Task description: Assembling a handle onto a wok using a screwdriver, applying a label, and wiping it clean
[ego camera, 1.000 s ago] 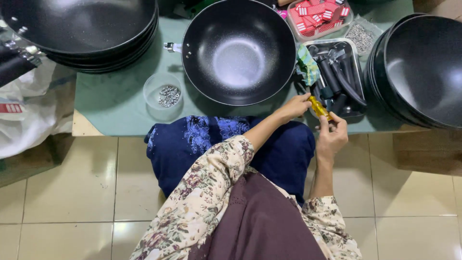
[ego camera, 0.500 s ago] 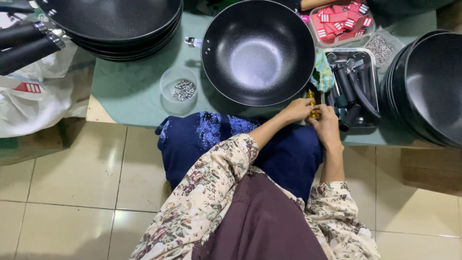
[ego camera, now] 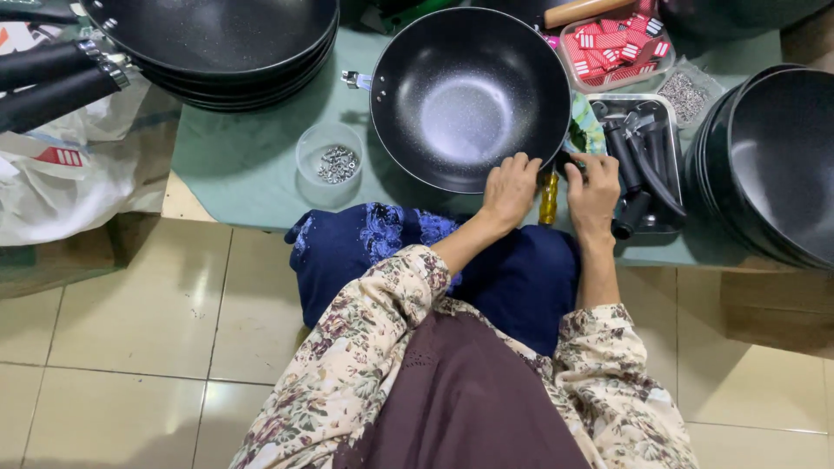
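Red-and-white packets fill a clear tray (ego camera: 612, 48) at the table's far edge. My left hand (ego camera: 511, 189) rests, fingers together, on the speckled black wok (ego camera: 469, 95) rim; my right hand (ego camera: 593, 191) clamps the yellow-handled screwdriver (ego camera: 548, 198) beside it.

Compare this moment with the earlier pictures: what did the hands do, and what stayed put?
Both hands have moved up from the lap edge to the near rim of the single black speckled wok. The left hand now rests against that rim; the right hand closes beside it, with the yellow-handled tool between them. The clear plastic cup of small screws, metal tray of black handles and stacked woks stayed put.
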